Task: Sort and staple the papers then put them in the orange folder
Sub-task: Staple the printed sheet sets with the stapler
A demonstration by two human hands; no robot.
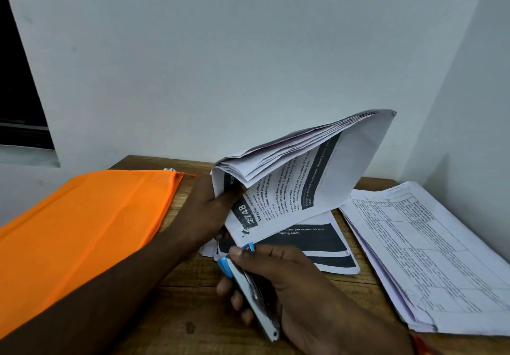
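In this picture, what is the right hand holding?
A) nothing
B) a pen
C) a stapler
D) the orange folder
C: the right hand grips a blue-and-silver stapler, its front end at the corner of the printed papers that the left hand lifts.

Left hand (209, 211) grips papers (317, 167); right hand (289, 280) curls fingers (236, 301) round stapler (248, 285).

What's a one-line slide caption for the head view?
Left hand holds up a sheaf of papers, right hand grips a stapler near its corner, orange folder alongside.
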